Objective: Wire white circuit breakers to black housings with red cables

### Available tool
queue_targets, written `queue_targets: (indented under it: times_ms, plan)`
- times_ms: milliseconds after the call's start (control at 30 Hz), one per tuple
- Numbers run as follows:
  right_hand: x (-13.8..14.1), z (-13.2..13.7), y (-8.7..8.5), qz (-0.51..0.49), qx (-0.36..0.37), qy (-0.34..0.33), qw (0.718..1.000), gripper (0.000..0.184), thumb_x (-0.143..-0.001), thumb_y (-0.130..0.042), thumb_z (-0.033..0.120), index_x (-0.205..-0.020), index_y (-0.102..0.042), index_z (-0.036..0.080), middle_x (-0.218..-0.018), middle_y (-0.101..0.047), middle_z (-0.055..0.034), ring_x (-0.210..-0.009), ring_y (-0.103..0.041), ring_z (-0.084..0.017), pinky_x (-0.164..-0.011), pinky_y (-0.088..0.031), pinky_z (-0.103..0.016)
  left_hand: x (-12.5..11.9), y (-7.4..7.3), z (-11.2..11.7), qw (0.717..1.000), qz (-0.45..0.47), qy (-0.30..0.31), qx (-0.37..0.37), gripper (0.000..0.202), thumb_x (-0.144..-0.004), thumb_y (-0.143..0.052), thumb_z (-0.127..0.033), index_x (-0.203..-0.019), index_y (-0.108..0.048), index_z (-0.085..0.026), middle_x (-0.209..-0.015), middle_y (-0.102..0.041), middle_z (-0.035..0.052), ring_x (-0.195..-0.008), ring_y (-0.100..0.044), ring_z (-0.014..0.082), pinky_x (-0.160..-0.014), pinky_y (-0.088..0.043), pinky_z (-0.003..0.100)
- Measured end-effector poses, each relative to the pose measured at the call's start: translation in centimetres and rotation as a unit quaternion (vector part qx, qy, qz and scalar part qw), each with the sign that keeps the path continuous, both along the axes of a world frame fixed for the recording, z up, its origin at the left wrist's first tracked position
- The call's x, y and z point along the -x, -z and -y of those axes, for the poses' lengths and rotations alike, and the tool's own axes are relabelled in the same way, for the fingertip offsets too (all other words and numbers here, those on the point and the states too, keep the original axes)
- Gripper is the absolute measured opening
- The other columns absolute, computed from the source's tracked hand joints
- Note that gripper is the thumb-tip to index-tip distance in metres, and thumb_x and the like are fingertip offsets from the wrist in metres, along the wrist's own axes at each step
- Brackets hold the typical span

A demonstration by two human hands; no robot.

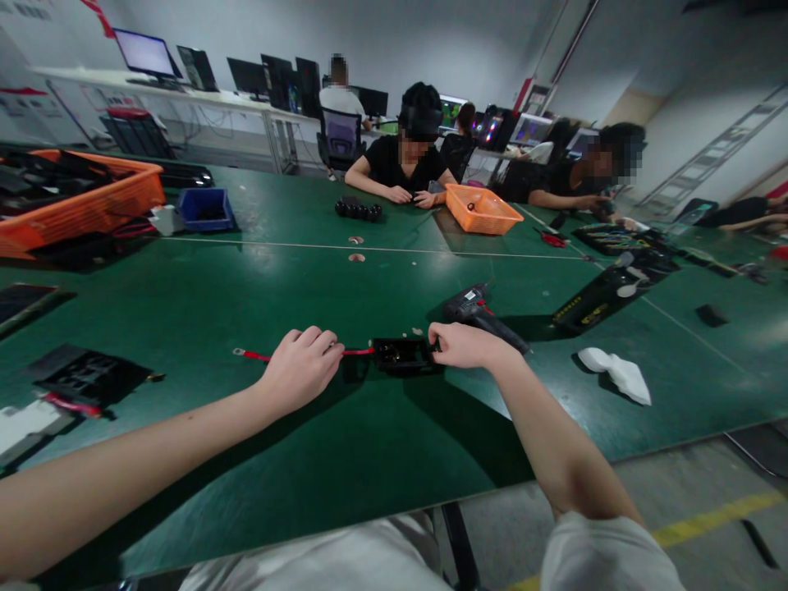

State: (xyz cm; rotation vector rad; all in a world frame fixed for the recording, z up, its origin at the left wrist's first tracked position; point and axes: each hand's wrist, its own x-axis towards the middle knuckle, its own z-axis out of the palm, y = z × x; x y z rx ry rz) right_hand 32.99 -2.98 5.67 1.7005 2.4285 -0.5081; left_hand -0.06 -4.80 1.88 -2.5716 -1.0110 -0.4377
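Observation:
A small black rectangular case (403,355) with an open top sits on the green table in front of me. From its left side runs a red cable (358,352) that ends in a metal ring terminal (238,351). My left hand (303,367) is closed around the cable, between the case and the terminal. With its fingers pinched, my right hand (459,345) grips the right end of the case. A black cordless drill (477,312) lies just behind my right hand.
An orange basket (148,176) of black parts and a blue bin (206,209) stand at the left. Another orange basket (483,209) is near a co-worker across the table. A black bottle (607,295) and crumpled white tissue (617,373) are at the right.

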Motion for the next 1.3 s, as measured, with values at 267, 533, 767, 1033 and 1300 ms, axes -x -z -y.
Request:
queue_targets:
  times_ms: [267,533,767,1033,1300]
  plan:
    - [0.1,-0.7,0.1,-0.008,-0.033,0.007,0.999,0.007,-0.086,-0.058,0.023,-0.091,-0.063,0.020,-0.084,-0.071,-0.0033,-0.073,-0.063,-0.016,-0.061,-0.037,-0.024,0.2,0.2,0.1,1.000,0.021,0.000,0.001,0.023,-0.093,-0.049,-0.020,-0.100,-0.071,-0.018,-0.098,-0.067,0.0110,-0.088,-0.057,0.0248,-0.074,-0.043,0.042]
    - [0.4,-1.2,0.6,0.029,-0.081,0.018,0.996,0.014,-0.091,-0.051,0.017,-0.098,-0.062,0.018,-0.089,-0.071,-0.0059,-0.078,-0.064,-0.018,-0.066,-0.037,-0.026,0.6,0.8,0.0,1.000,0.016,0.004,-0.015,0.024,-0.096,-0.047,-0.020,-0.102,-0.070,-0.018,-0.103,-0.067,0.0096,-0.100,-0.056,0.0252,-0.087,-0.039,0.043]
    - [2.0,-1.2,1.7,0.027,-0.146,-0.004,0.989,0.014,-0.096,-0.045,0.022,-0.097,-0.059,0.019,-0.094,-0.068,-0.0069,-0.078,-0.061,-0.018,-0.065,-0.033,-0.027,0.7,0.7,0.1,1.000,-0.002,-0.003,-0.012,0.022,-0.095,-0.047,-0.017,-0.103,-0.068,-0.017,-0.102,-0.066,0.0105,-0.096,-0.056,0.0242,-0.080,-0.039,0.040]
    - [2.8,-1.6,3.4,-0.091,-0.128,0.004,0.988,0.008,-0.090,-0.050,0.012,-0.093,-0.052,0.020,-0.073,-0.059,0.0011,-0.062,-0.049,-0.013,-0.059,-0.025,-0.026,0.5,0.6,0.3,0.999,-0.004,-0.008,-0.033,0.019,-0.093,-0.052,-0.019,-0.104,-0.068,-0.017,-0.101,-0.066,0.0090,-0.096,-0.057,0.0239,-0.092,-0.040,0.044]
    - [2.5,-1.7,3.7,-0.111,-0.134,0.005,0.985,0.004,-0.092,-0.050,0.017,-0.092,-0.050,0.021,-0.071,-0.056,0.0024,-0.061,-0.045,-0.011,-0.058,-0.023,-0.026,0.6,1.2,0.4,0.999,-0.006,-0.002,-0.048,0.021,-0.093,-0.054,-0.021,-0.108,-0.068,-0.016,-0.113,-0.066,0.0102,-0.115,-0.054,0.0275,-0.101,-0.038,0.045]
